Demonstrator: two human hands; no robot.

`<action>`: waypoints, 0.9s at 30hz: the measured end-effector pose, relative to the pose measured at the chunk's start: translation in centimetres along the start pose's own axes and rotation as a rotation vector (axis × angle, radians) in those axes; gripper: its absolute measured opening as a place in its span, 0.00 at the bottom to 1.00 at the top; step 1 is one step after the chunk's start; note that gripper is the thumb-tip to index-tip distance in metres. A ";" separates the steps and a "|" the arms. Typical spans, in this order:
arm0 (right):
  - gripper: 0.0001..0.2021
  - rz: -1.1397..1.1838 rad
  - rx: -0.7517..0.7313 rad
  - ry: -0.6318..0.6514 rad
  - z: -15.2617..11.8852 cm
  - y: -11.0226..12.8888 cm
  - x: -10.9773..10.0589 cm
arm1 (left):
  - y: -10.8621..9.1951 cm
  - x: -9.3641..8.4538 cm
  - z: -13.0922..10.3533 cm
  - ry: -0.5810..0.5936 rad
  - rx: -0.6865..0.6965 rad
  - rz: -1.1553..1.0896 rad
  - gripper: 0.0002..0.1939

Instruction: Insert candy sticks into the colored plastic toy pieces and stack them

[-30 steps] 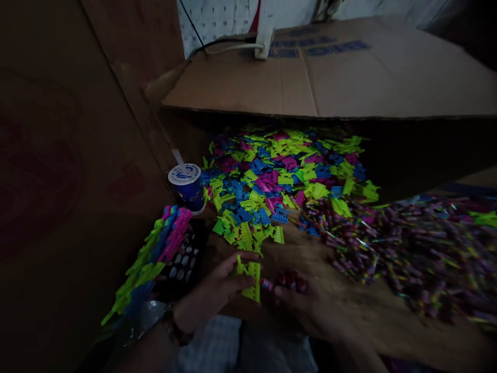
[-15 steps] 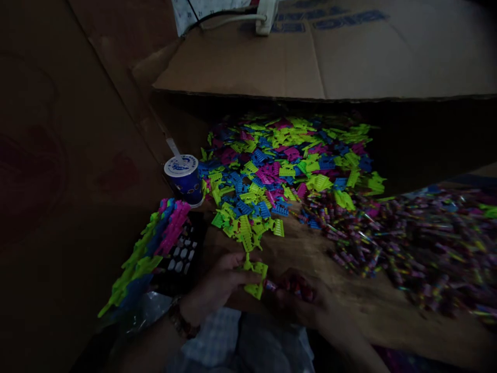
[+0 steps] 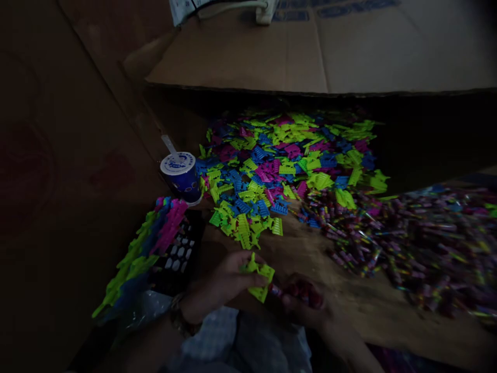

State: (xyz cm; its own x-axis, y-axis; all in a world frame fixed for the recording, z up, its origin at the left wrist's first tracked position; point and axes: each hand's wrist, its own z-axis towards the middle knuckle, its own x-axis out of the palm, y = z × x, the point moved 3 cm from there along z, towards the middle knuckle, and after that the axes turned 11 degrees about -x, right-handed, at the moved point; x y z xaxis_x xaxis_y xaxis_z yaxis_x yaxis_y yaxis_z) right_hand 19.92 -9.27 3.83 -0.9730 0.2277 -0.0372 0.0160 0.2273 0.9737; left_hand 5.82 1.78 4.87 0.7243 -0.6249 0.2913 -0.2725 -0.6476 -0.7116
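A yellow-green slotted plastic piece (image 3: pixel 262 287) sits at the lower centre of the frame, held above a brown tabletop (image 3: pixel 306 254). It looks thin, light and fairly stiff, probably smooth, with narrow projections that could bend or snap, so its flat body seems a safer hold than its tips. Its long axis appears to run steeply from upper left to lower right; a narrow prong points toward the top of the frame, and the slotted side faces right. The left hand (image 3: pixel 231 280) pinches it from the left, thumb across the near face; the fingers behind are partly hidden. Just right, the right hand (image 3: pixel 312 313) curls around a bunch of glossy dark red pieces (image 3: pixel 308 294), with one slim tube (image 3: pixel 276 290) poking left toward the slotted side; in the dimness I cannot tell whether they touch. Beyond the hands, a pile of yellow-green, blue and pink plastic pieces (image 3: pixel 287 168) fills the centre, and a heap of small multicoloured tubes (image 3: pixel 404 254) spreads across the right. At left, a row of similar plastic pieces (image 3: pixel 134 248) lies beside a lidded blue cup (image 3: pixel 184 185). A cardboard flap (image 3: pixel 240 62) overhangs the top.
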 end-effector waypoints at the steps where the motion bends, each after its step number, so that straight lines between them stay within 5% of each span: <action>1: 0.17 -0.053 -0.014 0.002 0.2 -0.1 -0.2 | -0.1 -0.2 0.1 -0.064 0.075 0.086 0.15; 8: 0.15 -0.361 -0.121 0.016 1.6 -0.7 0.0 | 1.6 -0.9 2.0 -0.205 0.154 0.324 0.12; 12: 0.15 -0.475 -0.131 0.001 1.5 -1.6 -1.3 | 1.3 -1.4 1.6 -0.288 0.337 0.606 0.16; 16: 0.12 -0.676 -0.125 -0.100 1.0 -2.8 -5.3 | -1.6 -2.7 2.3 -0.680 0.609 1.015 0.22; 19: 0.12 -0.819 -0.137 -0.307 0.9 -2.7 -7.7 | -3.1 -3.7 4.1 -0.934 0.605 1.240 0.25; 23: 0.15 -0.728 -0.211 -0.297 1.4 -1.3 -6.3 | -2.9 -3.4 5.4 -0.898 0.675 1.296 0.14; 27: 0.12 -0.422 -0.285 -0.180 2.1 1.3 -2.7 | -2.3 -2.4 4.3 -0.669 0.724 0.960 0.10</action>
State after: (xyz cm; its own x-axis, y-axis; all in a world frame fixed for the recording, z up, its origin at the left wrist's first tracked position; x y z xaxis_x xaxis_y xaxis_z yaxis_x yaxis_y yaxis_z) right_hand 23.09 -7.56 4.75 -0.8263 0.3366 -0.4516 -0.4550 0.0739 0.8874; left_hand 7.42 6.63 3.04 0.6611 -0.2328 -0.7133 -0.5966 0.4134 -0.6879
